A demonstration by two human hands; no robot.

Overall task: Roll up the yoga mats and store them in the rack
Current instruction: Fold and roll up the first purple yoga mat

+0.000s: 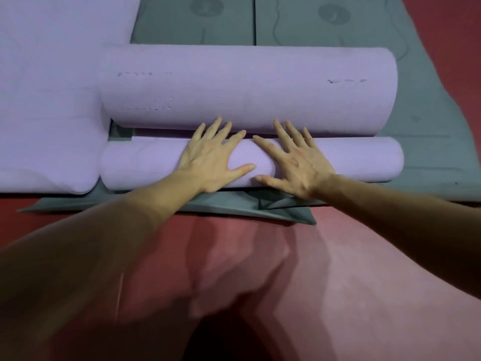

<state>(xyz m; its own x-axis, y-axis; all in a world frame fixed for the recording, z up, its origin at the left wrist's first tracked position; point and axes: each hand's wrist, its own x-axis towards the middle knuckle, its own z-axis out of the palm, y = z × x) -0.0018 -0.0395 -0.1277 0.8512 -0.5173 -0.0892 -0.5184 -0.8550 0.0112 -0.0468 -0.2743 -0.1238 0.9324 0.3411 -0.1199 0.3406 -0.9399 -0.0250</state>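
A thin lilac yoga mat roll (140, 165) lies crosswise in front of me on a grey mat (429, 131). My left hand (210, 158) and my right hand (294, 161) lie flat on top of its middle, side by side, fingers spread and pointing away from me. Neither hand wraps around the roll. Just beyond the fingertips lies a much thicker lilac roll (247, 87), parallel to the thin one. I cannot tell whether the two rolls are joined. No rack is in view.
Another lilac mat (46, 100) lies flat at the left, its edge against both rolls. Two grey mats (197, 22) lie flat behind. The near grey mat edge is folded and creased (283, 209). A red floor (351, 282) surrounds everything.
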